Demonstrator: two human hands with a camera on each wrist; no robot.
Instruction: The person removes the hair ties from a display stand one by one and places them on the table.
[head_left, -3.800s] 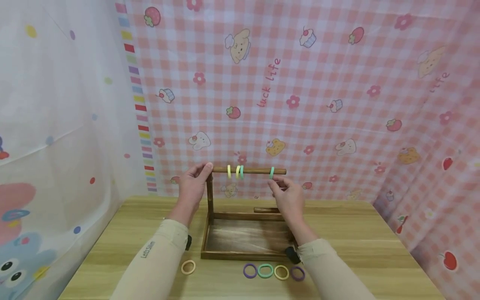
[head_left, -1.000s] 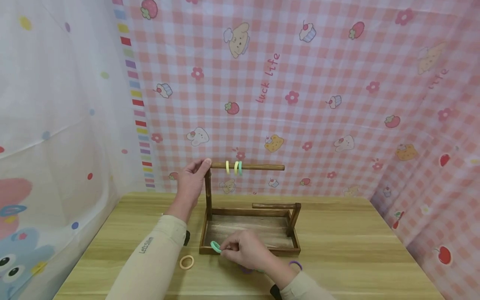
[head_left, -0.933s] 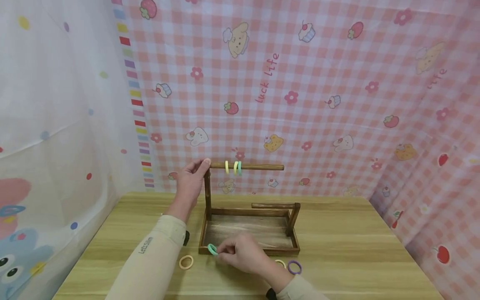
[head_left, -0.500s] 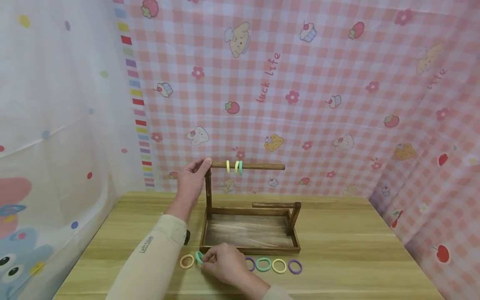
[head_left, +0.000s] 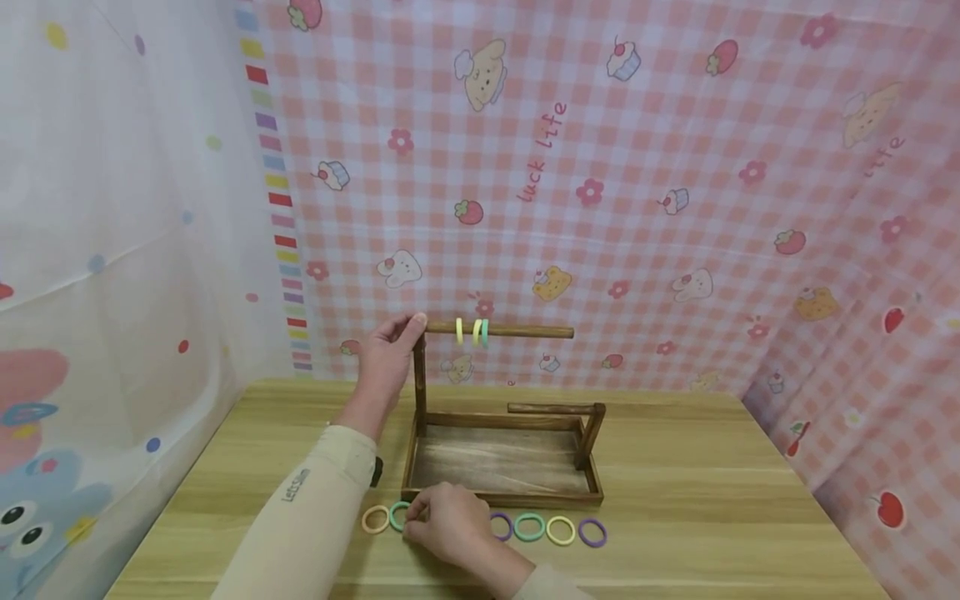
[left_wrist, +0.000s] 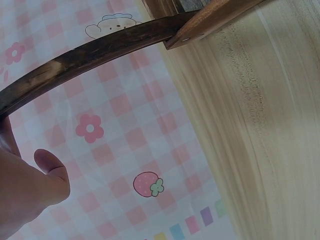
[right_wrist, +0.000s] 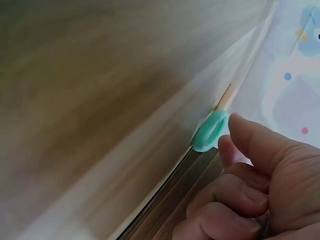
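My left hand (head_left: 388, 354) holds the top left corner of a dark wooden stand (head_left: 420, 383), thumb over the end of its upper bar; in the left wrist view, the post runs past the fingers. Two yellow rings (head_left: 460, 332) and one green ring (head_left: 485, 333) hang on that bar. My right hand (head_left: 453, 521) is low before the stand's tray. Its thumb and forefinger pinch the edge of another green ring (right_wrist: 201, 139), which lies almost flat on the table beside an orange ring (head_left: 365, 520). The hand hides this ring's right side in the head view.
The stand's shorter, lower bar (head_left: 551, 408) on the right carries no ring. Along the table (head_left: 675, 500) right of my right hand lie a purple ring (head_left: 510, 525), a green ring (head_left: 529, 537), a yellow ring (head_left: 561, 543) and another purple ring (head_left: 592, 544). A checked curtain (head_left: 637, 167) stands behind.
My right hand has taken the green ring off the upper bar's right part and carried it down and left to the table, where the ring has tilted flatter. The left hand keeps its hold.
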